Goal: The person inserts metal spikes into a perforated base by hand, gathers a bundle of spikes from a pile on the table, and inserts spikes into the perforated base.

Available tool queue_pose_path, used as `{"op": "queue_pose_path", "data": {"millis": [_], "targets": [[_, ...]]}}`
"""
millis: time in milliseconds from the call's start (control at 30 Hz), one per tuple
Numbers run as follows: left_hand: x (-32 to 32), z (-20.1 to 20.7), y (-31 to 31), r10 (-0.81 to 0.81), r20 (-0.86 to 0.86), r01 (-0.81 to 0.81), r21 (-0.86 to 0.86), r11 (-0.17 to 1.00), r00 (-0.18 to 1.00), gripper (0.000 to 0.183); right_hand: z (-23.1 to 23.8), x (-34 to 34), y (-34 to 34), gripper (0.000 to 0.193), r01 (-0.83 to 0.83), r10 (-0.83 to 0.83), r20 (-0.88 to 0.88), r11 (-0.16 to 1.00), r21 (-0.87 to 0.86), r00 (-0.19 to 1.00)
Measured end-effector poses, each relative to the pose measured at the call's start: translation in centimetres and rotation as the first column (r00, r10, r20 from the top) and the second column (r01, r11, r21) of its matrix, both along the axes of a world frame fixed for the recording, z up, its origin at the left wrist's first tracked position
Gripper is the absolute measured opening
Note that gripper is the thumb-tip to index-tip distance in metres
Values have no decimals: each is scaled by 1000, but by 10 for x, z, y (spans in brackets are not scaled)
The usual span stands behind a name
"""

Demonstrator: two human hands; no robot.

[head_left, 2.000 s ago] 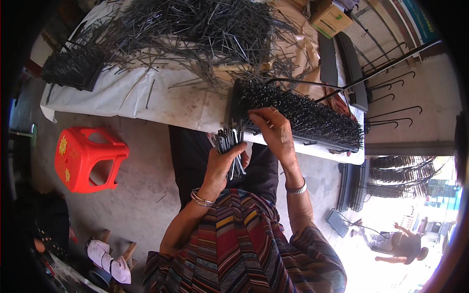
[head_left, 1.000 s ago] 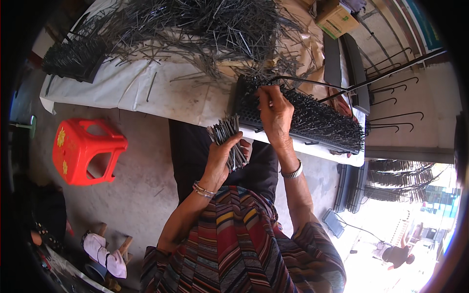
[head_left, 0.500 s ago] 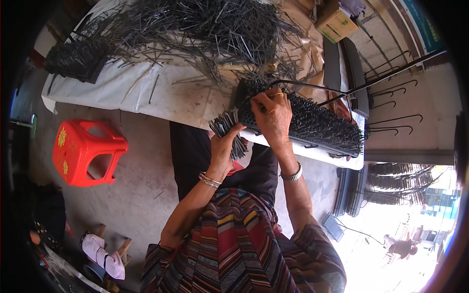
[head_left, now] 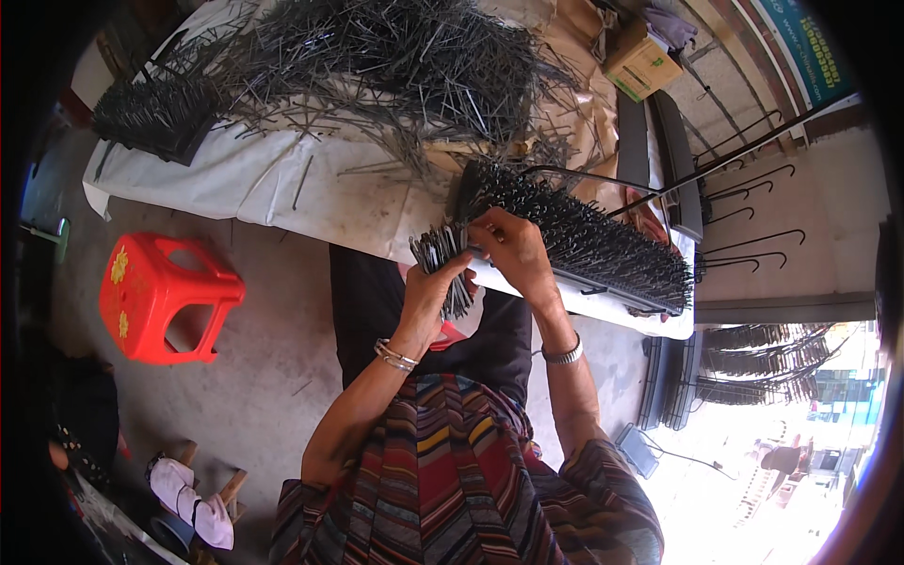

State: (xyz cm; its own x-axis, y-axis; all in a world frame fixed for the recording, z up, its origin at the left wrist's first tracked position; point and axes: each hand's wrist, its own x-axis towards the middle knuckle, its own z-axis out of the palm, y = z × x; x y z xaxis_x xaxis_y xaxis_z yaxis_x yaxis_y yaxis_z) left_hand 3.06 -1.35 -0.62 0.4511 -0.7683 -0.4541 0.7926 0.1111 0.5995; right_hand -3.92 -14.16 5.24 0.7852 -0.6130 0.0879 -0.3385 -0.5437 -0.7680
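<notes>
My left hand (head_left: 427, 294) is closed round an upright bundle of thin dark metal strips (head_left: 441, 250), just off the table's near edge. Beside the bundle's right side, my right hand (head_left: 520, 254) is bent with thumb and fingertips together in a pinch; anything between them is too small to make out. Right behind my right hand lies a long black block (head_left: 593, 231) densely set with short dark upright strips. Its near left end is partly hidden by that hand.
A large heap of loose dark strips (head_left: 424, 71) covers the table's far part. At the left table edge stands a smaller strip-filled block (head_left: 155, 118). A red plastic stool (head_left: 141, 301) is on the floor at left. Thin rods cross above the right end, near a cardboard box (head_left: 645, 61).
My right hand has come down and left from the top of the block to the bundle. The left hand still grips the bundle, almost in place.
</notes>
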Motion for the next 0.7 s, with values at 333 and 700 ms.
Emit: {"op": "queue_pose_path", "data": {"millis": [333,700], "targets": [[-6,12,7,0,-101,-5,-42,999,995,19,13,-6,2,10,-47,23,56,877,478,998],[-5,20,8,-19,-101,16,-27,999,995,18,18,-9,9,15,17,0,-48,937,349,999]]}}
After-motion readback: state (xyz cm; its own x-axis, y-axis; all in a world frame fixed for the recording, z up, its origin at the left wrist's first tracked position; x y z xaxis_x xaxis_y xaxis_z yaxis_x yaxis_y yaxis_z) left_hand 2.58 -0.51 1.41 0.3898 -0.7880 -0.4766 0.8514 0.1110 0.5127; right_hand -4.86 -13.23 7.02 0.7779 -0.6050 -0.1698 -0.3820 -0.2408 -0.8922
